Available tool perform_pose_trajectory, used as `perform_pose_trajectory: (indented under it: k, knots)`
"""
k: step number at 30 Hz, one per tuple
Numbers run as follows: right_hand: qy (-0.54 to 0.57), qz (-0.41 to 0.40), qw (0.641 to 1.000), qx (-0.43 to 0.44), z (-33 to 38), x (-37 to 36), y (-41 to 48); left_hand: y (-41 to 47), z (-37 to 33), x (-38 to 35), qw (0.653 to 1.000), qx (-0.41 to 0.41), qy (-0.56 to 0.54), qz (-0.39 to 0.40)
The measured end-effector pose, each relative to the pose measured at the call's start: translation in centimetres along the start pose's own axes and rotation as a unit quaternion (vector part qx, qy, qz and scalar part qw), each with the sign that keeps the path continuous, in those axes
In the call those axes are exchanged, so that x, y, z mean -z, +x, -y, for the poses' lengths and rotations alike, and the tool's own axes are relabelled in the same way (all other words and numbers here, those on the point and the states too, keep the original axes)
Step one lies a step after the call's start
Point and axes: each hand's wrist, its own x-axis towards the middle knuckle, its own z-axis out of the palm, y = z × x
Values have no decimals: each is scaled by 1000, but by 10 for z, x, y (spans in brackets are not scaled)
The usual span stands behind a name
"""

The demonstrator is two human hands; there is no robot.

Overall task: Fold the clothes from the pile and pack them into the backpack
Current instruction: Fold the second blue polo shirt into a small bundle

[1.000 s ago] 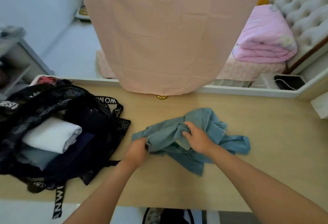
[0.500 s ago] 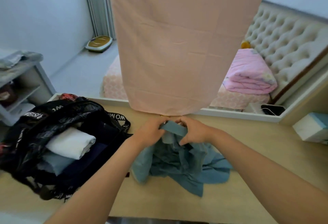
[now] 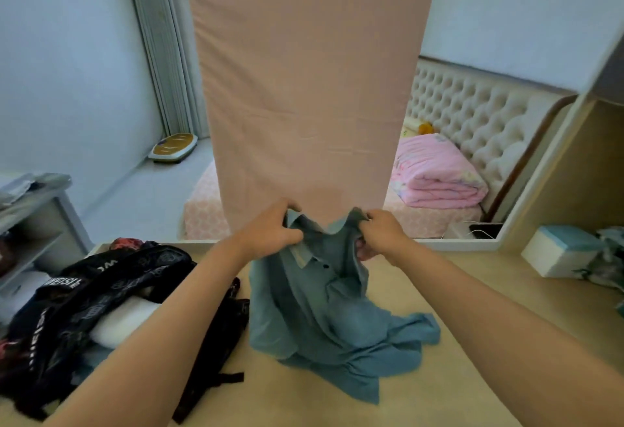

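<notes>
Teal-blue fabric of a polo shirt (image 3: 324,311) was seen at the centre of the frame, held up by its collar end. The left hand (image 3: 270,232) was clamped on the collar's left side, fingers curled over the cloth. The right hand (image 3: 380,234) was clamped on the right shoulder seam, fingertips tucked under the fabric. Both hands were raised just above the table's far edge, a short gap kept between them. A buttoned placket with dark buttons was visible below the collar. The shirt's lower part was left bunched and crumpled on the pale wooden table (image 3: 472,291), one part spread toward the right.

A black backpack (image 3: 101,295) with white lettering on its straps was noted at the lower left, lying open on the table, just beside the shirt. A white folded garment (image 3: 118,323) was seen inside it, partly covered by a strap and by the left forearm.

A pale pink hanging sheet (image 3: 304,82) filled the upper centre. A folded pink quilt (image 3: 435,173) was recorded on a bed at right of centre, before a tufted headboard (image 3: 479,119). A white and teal box (image 3: 560,251) was noted on the table at the right edge.
</notes>
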Motion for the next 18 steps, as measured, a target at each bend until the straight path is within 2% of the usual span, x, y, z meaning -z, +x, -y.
perform_pose_trajectory:
  k: [2, 3, 7, 10, 11, 13, 15, 18]
  knots:
    - [123, 37, 992, -17, 19, 13, -5, -6, -14, 17, 998, 23, -26, 48]
    - [128, 46, 991, 6, 25, 21, -6, -9, -19, 25, 997, 27, -33, 61]
    - [-41, 11, 990, 137, 32, 47, -7, -22, -36, 50, 996, 11, 36, 85]
    - [-32, -68, 988, 137, 36, 53, -10, -26, -47, 56, 987, -28, 117, 104]
    - [-16, -98, 984, 147, 38, 54, -11, -24, -52, 55, 989, -46, 109, 90]
    - [53, -127, 978, 156, 45, 56, -18, -24, -70, 51, 995, -70, 64, 1]
    - [162, -86, 974, 135, 54, 57, -29, -26, -90, 50, 991, -69, 45, -108]
    - [233, -35, 964, 127, 64, 61, -46, -34, -119, 52, 977, -32, 59, -200]
